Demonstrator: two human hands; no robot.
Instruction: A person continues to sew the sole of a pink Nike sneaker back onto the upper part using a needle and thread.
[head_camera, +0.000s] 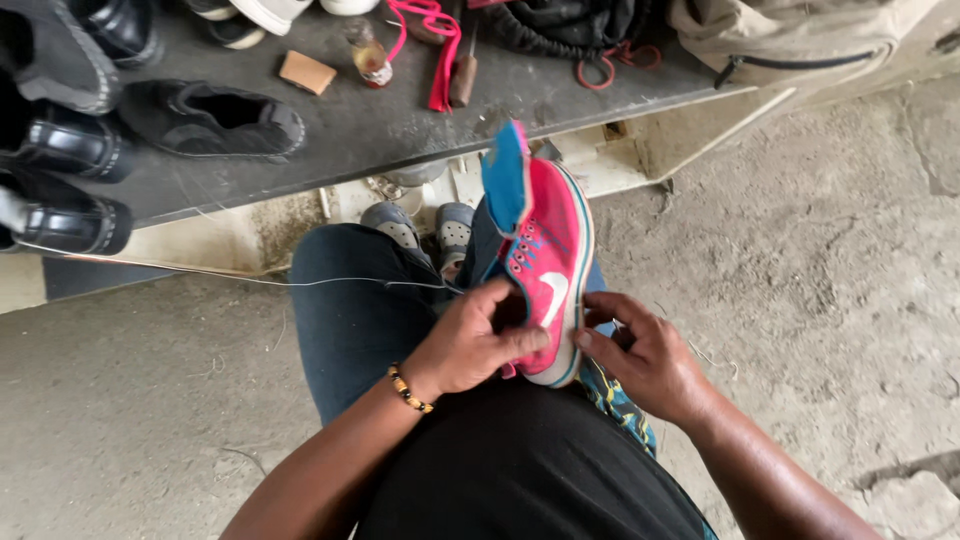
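A pink sneaker (548, 262) with teal trim, a white sole edge and a blue tongue stands on my lap, toe down. My left hand (472, 340) grips its inner side near the toe, and a thin white thread (300, 282) runs taut from that hand off to the left. My right hand (640, 352) holds the sole side, fingers pressed against the white rim. A beaded bracelet (410, 390) circles my left wrist.
A dark low bench (400, 110) ahead holds several black shoes (210, 118), a small bottle (371, 58), a tan block (306, 72), a pink lace (432, 40), a wooden-handled tool (462, 78) and a beige bag (790, 40). Rough concrete floor (830, 260) lies right and left.
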